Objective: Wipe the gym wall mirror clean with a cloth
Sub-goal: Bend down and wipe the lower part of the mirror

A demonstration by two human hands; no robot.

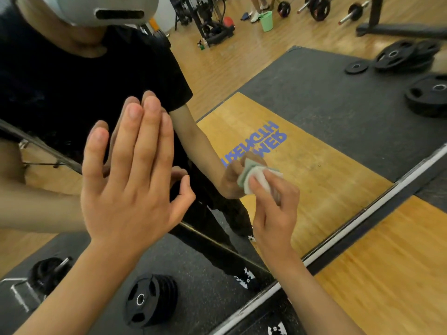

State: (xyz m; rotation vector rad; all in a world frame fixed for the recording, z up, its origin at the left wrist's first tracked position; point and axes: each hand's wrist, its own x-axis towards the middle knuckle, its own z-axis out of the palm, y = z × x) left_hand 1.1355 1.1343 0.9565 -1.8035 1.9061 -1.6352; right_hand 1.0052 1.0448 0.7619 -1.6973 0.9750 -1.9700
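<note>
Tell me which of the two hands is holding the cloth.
The right hand pinches the white cloth against the mirror; the left hand lies flat, fingers straight, holding nothing.

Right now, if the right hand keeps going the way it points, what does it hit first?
The wall mirror. The right hand pinches the cloth, and the cloth meets its own reflection, so it looks already pressed on the glass. Depth is unclear from one view.
</note>
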